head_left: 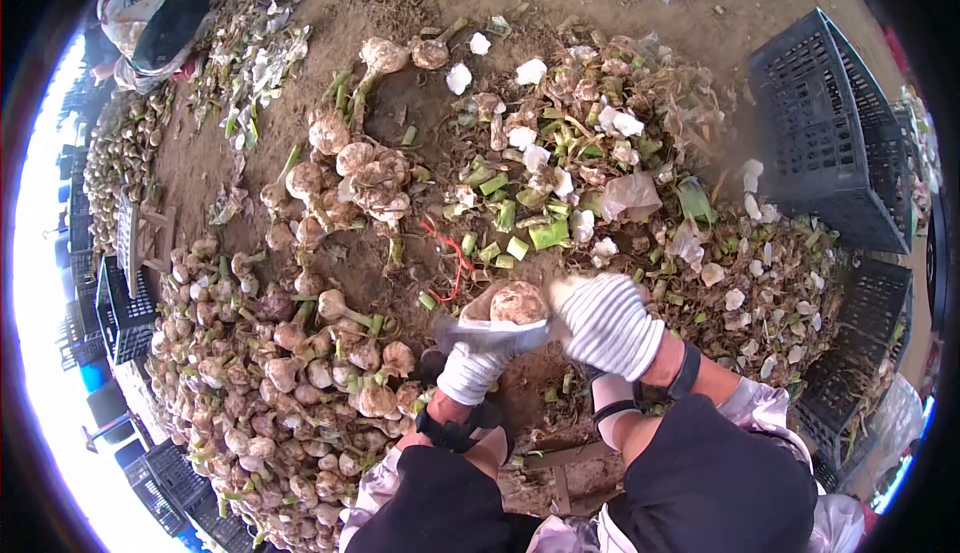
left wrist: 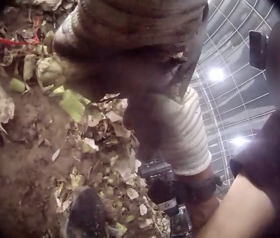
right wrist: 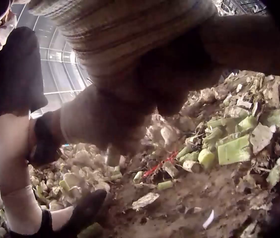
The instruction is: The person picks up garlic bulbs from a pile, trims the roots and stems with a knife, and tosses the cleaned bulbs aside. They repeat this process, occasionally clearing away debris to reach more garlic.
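In the head view my left hand [head_left: 475,368], in a striped white glove with a grey palm, grips a large garlic bulb [head_left: 518,303] whose round, soil-marked side faces up. Close against the bulb's right side is my right hand [head_left: 605,323], gloved alike, its fingertips blurred. What those fingers hold, I cannot tell. Both wrist views show the gloves meeting, with the left hand [left wrist: 130,29] and right hand [right wrist: 125,39] filling the top and the bulb hidden in shadow. Several big bulbs with stems [head_left: 370,178] lie ahead on the soil.
A broad heap of garlic [head_left: 270,383] spreads along the left. Cut green stems [head_left: 548,235], dry skins and white peel [head_left: 530,72] litter the ground ahead and right. Black plastic crates [head_left: 810,113] stand at the right, and a red string [head_left: 462,263] lies near the hands.
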